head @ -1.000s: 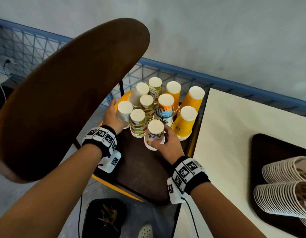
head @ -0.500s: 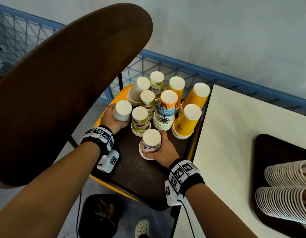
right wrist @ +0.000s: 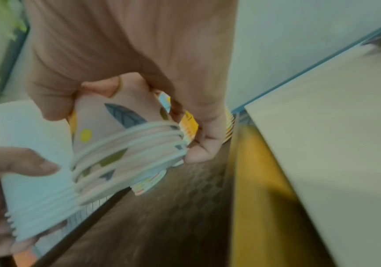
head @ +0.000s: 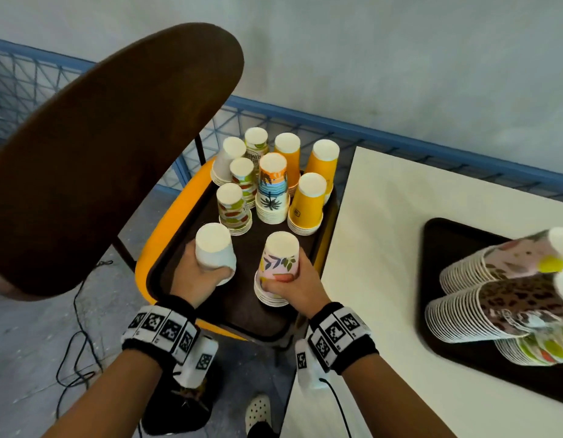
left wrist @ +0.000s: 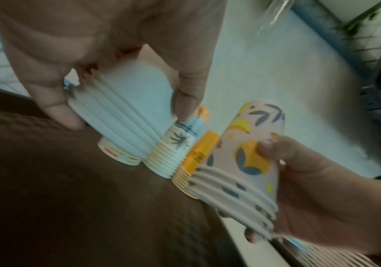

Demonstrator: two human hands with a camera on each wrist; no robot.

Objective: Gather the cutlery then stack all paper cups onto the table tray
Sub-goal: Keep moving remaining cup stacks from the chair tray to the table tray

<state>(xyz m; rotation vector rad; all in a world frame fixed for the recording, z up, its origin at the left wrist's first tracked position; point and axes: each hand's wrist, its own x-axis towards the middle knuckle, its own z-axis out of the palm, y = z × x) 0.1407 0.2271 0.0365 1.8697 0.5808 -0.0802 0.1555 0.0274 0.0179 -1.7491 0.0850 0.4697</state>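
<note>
My left hand (head: 200, 273) grips a stack of plain white cups (head: 214, 251) (left wrist: 125, 115) upside down, lifted above the dark tray on the chair (head: 242, 314). My right hand (head: 291, 287) grips a pink stack of leaf-patterned cups (head: 278, 267) (right wrist: 125, 144) (left wrist: 249, 159), also raised off that tray. Several upturned cup stacks, orange (head: 307, 202), palm-print (head: 272, 191) and fruit-print (head: 232, 207), stand at the tray's far end. On the table's dark tray (head: 447, 346) long cup stacks (head: 482, 311) lie on their sides.
A brown chair back (head: 109, 159) looms on the left over the yellow seat (head: 166, 229). The cream table (head: 378, 248) is right of the chair. A blue wire fence (head: 305, 121) runs behind. Cables (head: 74, 352) and a dark bin (head: 179, 406) lie on the floor.
Both hands have lifted their cup stacks and drawn them back toward me, away from the cluster. The view has shifted, showing more of the table tray.
</note>
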